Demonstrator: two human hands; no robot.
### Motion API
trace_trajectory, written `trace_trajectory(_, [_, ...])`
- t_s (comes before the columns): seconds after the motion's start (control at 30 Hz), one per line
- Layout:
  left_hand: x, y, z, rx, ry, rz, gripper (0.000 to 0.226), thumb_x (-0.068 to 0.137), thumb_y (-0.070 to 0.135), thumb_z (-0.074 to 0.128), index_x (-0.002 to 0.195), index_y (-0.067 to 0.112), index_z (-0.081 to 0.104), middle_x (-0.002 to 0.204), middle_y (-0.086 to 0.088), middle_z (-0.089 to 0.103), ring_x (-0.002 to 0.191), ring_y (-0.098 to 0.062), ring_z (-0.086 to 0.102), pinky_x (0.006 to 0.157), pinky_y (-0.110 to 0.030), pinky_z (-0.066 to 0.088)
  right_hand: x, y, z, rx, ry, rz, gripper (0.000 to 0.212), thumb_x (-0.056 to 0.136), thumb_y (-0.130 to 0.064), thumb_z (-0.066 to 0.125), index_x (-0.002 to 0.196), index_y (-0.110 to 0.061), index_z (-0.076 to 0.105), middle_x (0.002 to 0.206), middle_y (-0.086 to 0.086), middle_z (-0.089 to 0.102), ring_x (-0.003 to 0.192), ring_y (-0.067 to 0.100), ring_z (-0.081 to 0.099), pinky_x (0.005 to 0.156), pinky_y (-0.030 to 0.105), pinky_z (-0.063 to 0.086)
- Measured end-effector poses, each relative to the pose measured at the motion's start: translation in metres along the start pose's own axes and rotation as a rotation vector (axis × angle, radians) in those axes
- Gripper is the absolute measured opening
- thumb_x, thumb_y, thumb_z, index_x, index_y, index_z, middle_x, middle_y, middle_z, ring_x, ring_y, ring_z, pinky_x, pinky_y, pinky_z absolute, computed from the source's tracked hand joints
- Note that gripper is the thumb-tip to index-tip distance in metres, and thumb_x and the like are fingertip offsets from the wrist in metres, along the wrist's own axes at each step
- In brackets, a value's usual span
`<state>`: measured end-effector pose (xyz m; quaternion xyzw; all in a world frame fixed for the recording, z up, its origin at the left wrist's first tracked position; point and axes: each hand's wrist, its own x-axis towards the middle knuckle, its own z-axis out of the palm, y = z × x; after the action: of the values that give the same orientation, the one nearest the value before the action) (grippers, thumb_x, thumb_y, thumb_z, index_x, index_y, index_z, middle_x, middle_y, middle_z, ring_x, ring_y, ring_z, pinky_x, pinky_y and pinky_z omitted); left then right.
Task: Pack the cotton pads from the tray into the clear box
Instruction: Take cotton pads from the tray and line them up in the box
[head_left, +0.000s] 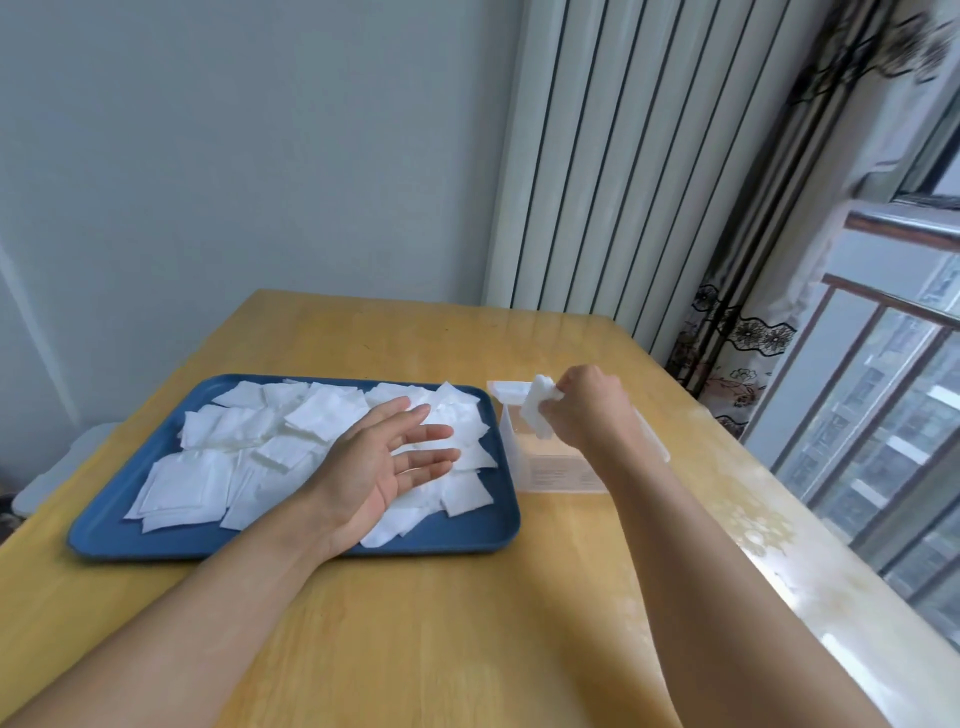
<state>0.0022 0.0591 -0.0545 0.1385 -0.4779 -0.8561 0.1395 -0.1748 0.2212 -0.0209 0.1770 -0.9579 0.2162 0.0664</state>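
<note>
A blue tray (119, 535) lies on the wooden table, covered with several square white cotton pads (208, 475) in a loose heap. My left hand (379, 467) hovers over the tray's right half, palm turned up, fingers spread and holding nothing. To the right of the tray stands the clear box (550, 467) with its top open. My right hand (582, 410) is above the box's opening, pinching a small stack of cotton pads (535, 405) that hangs edge-down over it. The arm hides most of the box's inside.
The wooden table (441, 613) reaches to a window ledge (810, 545) on the right. A white radiator (623, 156) and a patterned curtain (737, 338) stand behind the table's far right corner. A grey chair (57, 467) sits off the left edge.
</note>
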Motion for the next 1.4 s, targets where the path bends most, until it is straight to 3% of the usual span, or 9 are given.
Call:
trace_trajectory(0.2, [0.001, 0.003, -0.003, -0.020, 0.024, 0.011, 0.049, 0.098, 0.019, 0.064, 0.142, 0.012, 0.045, 0.124, -0.027, 0.067, 0.106, -0.042, 0.071, 0.083, -0.041, 0.062, 0.003, -0.010, 0.019, -0.017, -0.104, 0.016, 0.039, 0.090, -0.040, 0.070, 0.076, -0.007, 0.058, 0.070, 0.007, 0.064, 0.061, 0.022, 0.059, 0.047, 0.029, 0.041])
trace_trajectory(0.3, [0.002, 0.004, -0.005, -0.019, 0.022, 0.003, 0.043, 0.097, 0.020, 0.065, 0.137, 0.016, 0.048, 0.122, -0.026, 0.068, 0.105, -0.042, 0.072, 0.082, -0.041, 0.062, 0.004, -0.009, 0.019, 0.219, -0.233, 0.062, 0.044, 0.102, -0.043, 0.050, 0.097, -0.003, 0.068, 0.086, 0.013, 0.074, 0.080, 0.029, 0.073, 0.071, 0.036, 0.060])
trace_trajectory(0.4, [0.004, 0.002, -0.007, -0.016, 0.024, -0.009, 0.037, 0.097, 0.019, 0.065, 0.130, 0.016, 0.049, 0.121, -0.025, 0.069, 0.105, -0.042, 0.072, 0.082, -0.042, 0.062, 0.001, -0.004, 0.018, 0.195, -0.286, 0.035, 0.043, 0.104, -0.040, 0.043, 0.101, -0.005, 0.069, 0.100, 0.009, 0.072, 0.089, 0.028, 0.070, 0.086, 0.039, 0.057])
trace_trajectory(0.53, [0.005, 0.001, -0.009, -0.009, 0.027, -0.006, 0.036, 0.097, 0.020, 0.065, 0.129, 0.015, 0.050, 0.121, -0.025, 0.069, 0.105, -0.041, 0.072, 0.083, -0.041, 0.062, -0.006, 0.001, 0.024, 0.143, -0.258, -0.014, 0.040, 0.099, -0.041, 0.051, 0.088, -0.008, 0.071, 0.087, 0.007, 0.069, 0.084, 0.030, 0.065, 0.075, 0.035, 0.053])
trace_trajectory(0.67, [0.005, 0.001, -0.009, 0.003, 0.032, -0.019, 0.032, 0.097, 0.019, 0.064, 0.126, 0.012, 0.051, 0.120, -0.024, 0.070, 0.105, -0.041, 0.072, 0.083, -0.040, 0.062, -0.010, 0.006, 0.024, 0.107, -0.253, 0.036, 0.047, 0.098, -0.042, 0.052, 0.057, -0.018, 0.045, 0.058, -0.002, 0.045, 0.060, 0.023, 0.045, 0.058, 0.033, 0.037])
trace_trajectory(1.0, [0.003, 0.001, -0.007, 0.032, 0.046, -0.010, 0.037, 0.095, 0.016, 0.066, 0.129, 0.010, 0.054, 0.116, -0.022, 0.071, 0.105, -0.040, 0.073, 0.090, -0.042, 0.057, -0.022, 0.002, 0.022, 0.084, -0.356, 0.012, 0.050, 0.102, -0.056, 0.035, 0.085, -0.015, 0.056, 0.088, 0.006, 0.061, 0.087, 0.032, 0.059, 0.088, 0.043, 0.051])
trace_trajectory(1.13, [0.003, 0.006, -0.007, 0.016, 0.060, 0.033, 0.023, 0.098, 0.016, 0.063, 0.120, 0.010, 0.059, 0.114, -0.022, 0.070, 0.104, -0.039, 0.073, 0.087, -0.039, 0.059, -0.026, -0.001, 0.010, -0.009, -0.202, -0.003, 0.048, 0.106, -0.048, 0.028, 0.124, -0.019, 0.062, 0.104, 0.004, 0.060, 0.090, 0.027, 0.052, 0.071, 0.037, 0.040])
trace_trajectory(1.3, [0.002, 0.017, -0.010, -0.028, 0.117, 0.125, 0.024, 0.099, 0.017, 0.062, 0.120, 0.006, 0.063, 0.104, -0.016, 0.071, 0.093, -0.033, 0.075, 0.077, -0.031, 0.062, -0.035, -0.003, 0.004, 0.102, -0.069, -0.024, 0.043, 0.106, -0.044, 0.037, 0.070, -0.027, 0.052, 0.080, 0.000, 0.057, 0.080, 0.027, 0.052, 0.068, 0.035, 0.041])
trace_trajectory(1.4, [0.005, 0.032, -0.018, -0.068, 0.231, 0.229, 0.019, 0.098, 0.015, 0.063, 0.114, 0.007, 0.064, 0.091, -0.011, 0.071, 0.079, -0.024, 0.074, 0.072, -0.027, 0.062, -0.041, -0.010, 0.000, 0.281, 0.187, -0.175, 0.022, 0.101, -0.043, 0.055, 0.100, -0.033, 0.075, 0.090, -0.014, 0.073, 0.083, 0.012, 0.067, 0.072, 0.033, 0.056])
